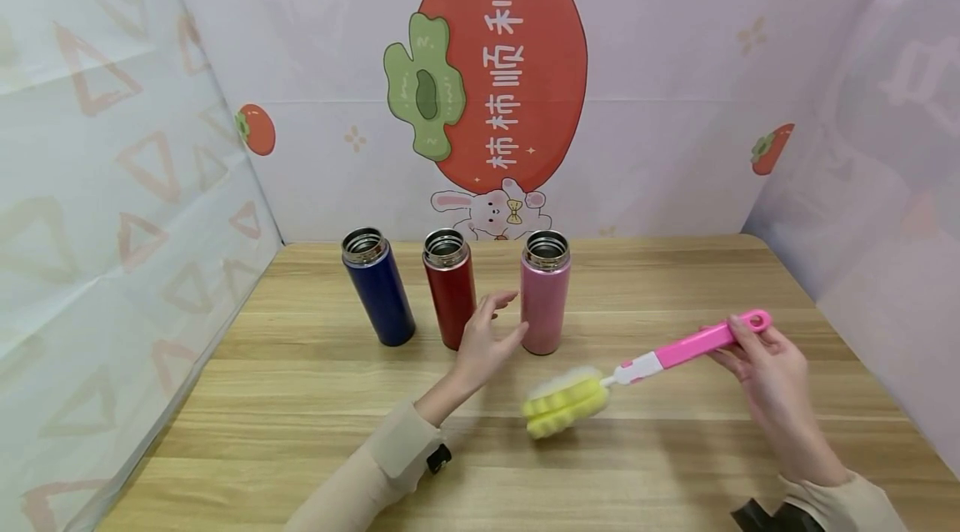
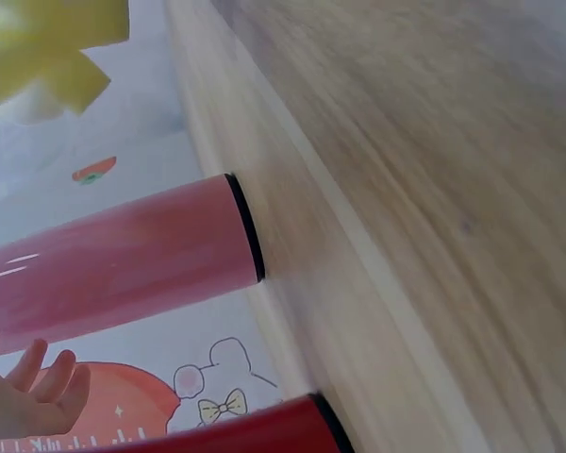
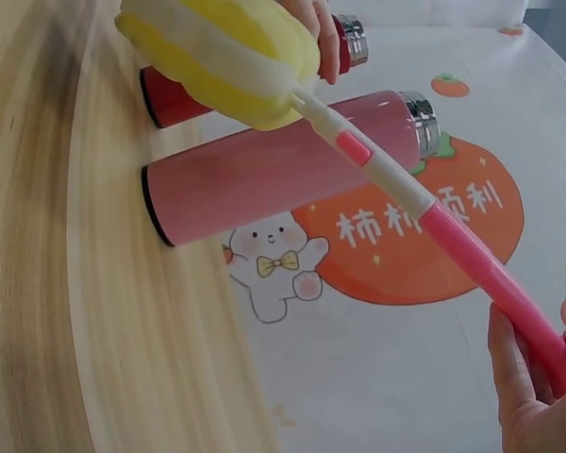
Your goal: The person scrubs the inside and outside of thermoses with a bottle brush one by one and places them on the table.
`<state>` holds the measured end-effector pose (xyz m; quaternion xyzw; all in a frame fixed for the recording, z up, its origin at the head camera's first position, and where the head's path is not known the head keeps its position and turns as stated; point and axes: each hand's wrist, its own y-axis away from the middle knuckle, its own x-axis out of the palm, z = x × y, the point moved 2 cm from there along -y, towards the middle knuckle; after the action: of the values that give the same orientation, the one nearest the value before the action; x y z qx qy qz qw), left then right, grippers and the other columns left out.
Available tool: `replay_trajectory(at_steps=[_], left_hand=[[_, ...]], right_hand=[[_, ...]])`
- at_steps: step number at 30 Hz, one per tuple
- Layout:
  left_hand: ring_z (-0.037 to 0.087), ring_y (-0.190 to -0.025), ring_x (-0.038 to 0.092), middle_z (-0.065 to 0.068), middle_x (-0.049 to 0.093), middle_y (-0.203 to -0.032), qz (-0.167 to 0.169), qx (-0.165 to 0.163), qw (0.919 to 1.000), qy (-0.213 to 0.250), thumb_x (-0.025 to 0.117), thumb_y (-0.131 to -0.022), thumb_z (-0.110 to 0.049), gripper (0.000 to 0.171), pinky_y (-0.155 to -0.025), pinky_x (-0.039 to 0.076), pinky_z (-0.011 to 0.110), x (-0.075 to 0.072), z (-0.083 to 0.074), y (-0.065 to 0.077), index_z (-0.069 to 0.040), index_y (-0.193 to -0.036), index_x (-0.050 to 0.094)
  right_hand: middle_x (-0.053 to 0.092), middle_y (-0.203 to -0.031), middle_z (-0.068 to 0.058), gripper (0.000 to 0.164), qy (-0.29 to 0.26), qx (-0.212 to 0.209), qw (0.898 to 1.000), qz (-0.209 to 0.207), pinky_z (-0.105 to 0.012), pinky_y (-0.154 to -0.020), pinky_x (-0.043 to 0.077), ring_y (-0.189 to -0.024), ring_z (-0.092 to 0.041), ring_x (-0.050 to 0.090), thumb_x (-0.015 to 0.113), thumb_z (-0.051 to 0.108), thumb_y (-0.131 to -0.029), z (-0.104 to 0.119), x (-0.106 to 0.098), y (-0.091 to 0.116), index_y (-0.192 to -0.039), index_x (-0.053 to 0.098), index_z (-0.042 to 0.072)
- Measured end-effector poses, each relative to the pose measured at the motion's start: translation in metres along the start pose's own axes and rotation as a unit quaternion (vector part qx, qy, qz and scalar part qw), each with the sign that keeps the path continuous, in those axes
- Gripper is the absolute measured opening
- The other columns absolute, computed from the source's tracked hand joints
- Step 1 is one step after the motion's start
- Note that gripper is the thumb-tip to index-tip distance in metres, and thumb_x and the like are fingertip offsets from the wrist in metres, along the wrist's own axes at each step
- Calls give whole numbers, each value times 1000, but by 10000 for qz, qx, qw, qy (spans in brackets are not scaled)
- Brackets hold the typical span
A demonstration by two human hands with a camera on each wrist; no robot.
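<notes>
My right hand grips the pink handle of a bottle brush near its looped end. The brush's yellow and white sponge head points left, over the table in front of the bottles. My left hand, fingers spread and slightly bent, is beside the pink bottle, between it and the red bottle. In the left wrist view its fingers show just below the pink bottle, holding nothing. Both bottles stand upright with their mouths uncovered.
A blue bottle, also uncovered, stands left of the red one. All three are in a row toward the back of the wooden table. Behind it hangs a printed cloth, and more cloth lines the left side.
</notes>
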<state>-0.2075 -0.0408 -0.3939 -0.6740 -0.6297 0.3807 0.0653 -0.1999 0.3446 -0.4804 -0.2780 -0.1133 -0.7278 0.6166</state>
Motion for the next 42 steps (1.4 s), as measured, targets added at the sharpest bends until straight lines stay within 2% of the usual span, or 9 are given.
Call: replay_trajectory(at_steps=[8, 12, 19, 23, 28, 33, 36, 39, 42], left_hand=[[20, -102, 51, 8, 57, -107, 217, 106, 9993, -295, 66, -78, -10, 35, -83, 42, 39, -27, -2, 15, -4, -110, 55], [22, -100, 52, 10, 57, -104, 275, 224, 9985, -424, 66, -79, -10, 32, -83, 43, 42, -42, -1, 22, -3, -108, 56], [21, -98, 54, 9, 58, -102, 83, 314, 9959, -845, 66, -78, -7, 28, -81, 44, 38, -69, 2, 34, -3, -105, 57], [21, -97, 54, 9, 59, -102, 2, 295, 9958, -864, 67, -76, -3, 29, -81, 43, 41, -82, 5, 40, -3, -104, 58], [20, -95, 55, 9, 59, -98, -76, 473, 9939, -989, 69, -72, 1, 31, -80, 44, 39, -93, 8, 48, -3, -101, 59], [19, -95, 54, 6, 60, -97, -7, 528, 9917, -1170, 69, -72, 0, 30, -81, 43, 35, -101, 12, 56, -4, -100, 60], [19, -96, 54, 6, 60, -98, 99, 472, 9908, -1261, 69, -73, -1, 29, -82, 43, 36, -106, 13, 61, -5, -100, 60], [19, -97, 54, 6, 60, -99, 174, 412, 9898, -1355, 69, -73, -3, 28, -82, 42, 35, -110, 14, 65, -5, -101, 60], [19, -97, 55, 4, 60, -98, 195, 377, 9888, -1431, 69, -73, -3, 29, -81, 43, 33, -114, 17, 69, -4, -100, 61]], right_hand=[[61, -92, -19, 25, 66, 200, 9997, -101, -40, -76, 45, -93, -34, 59, 54, 9, -87, -13, 16, 5, -105, 49, -8], [62, -91, -18, 22, 69, 321, 9994, -148, -39, -75, 45, -91, -32, 60, 55, 10, -87, -19, 23, 7, -101, 51, -5], [62, -89, -15, 17, 21, 559, 9984, -26, -40, -75, 45, -91, -30, 61, 55, 10, -86, -28, 33, 10, -97, 51, -2], [62, -91, -15, 16, 108, 708, 9974, 107, -39, -76, 44, -95, -32, 59, 55, 9, -86, -31, 34, 12, -96, 51, -3], [64, -94, -18, 20, 739, 855, 9928, 401, -39, -76, 45, -92, -31, 60, 57, 8, -85, -27, 29, 9, -98, 51, -5], [64, -91, -15, 25, 1707, 1015, 9782, 601, -39, -73, 46, -84, -28, 63, 61, 10, -83, -19, 21, 2, -97, 50, -8], [62, -88, -15, 37, 2283, 912, 9668, 699, -39, -69, 48, -78, -27, 64, 64, 11, -80, -17, 18, -3, -105, 48, -11], [56, -90, -18, 41, 2987, 658, 9482, 862, -38, -65, 49, -73, -26, 65, 66, 14, -79, -17, 17, -6, -109, 49, -9], [49, -83, -15, 34, 3814, 487, 9164, 1115, -36, -62, 51, -68, -23, 64, 65, 18, -80, -3, 33, -1, -104, 56, -6]])
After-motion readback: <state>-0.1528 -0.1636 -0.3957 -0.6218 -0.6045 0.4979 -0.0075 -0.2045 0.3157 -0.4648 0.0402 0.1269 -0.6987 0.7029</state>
